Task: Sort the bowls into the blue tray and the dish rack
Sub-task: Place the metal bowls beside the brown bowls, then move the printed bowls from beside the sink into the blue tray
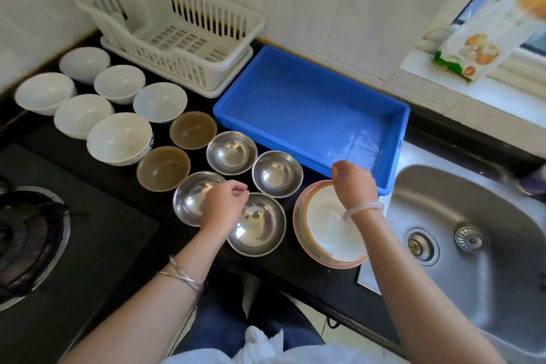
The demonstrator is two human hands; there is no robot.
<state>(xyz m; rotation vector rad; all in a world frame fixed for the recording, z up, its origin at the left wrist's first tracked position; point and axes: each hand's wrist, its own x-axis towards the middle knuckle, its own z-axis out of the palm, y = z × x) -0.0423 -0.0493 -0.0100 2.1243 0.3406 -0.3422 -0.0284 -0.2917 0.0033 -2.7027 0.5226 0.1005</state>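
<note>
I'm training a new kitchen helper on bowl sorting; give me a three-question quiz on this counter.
1. True or false: the blue tray already holds bowls.
2. How many steel bowls are on the counter? A) two B) four C) six
3. Fill in: the left hand is above the ____ bowls, while the right hand is above the large pink-rimmed bowl.

Key: 1 false, nothing is in it; 2 B; 3 steel.

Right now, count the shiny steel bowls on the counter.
4, clustered beside the blue tray: far left, far right, near left partly under the left hand, near right.
</note>
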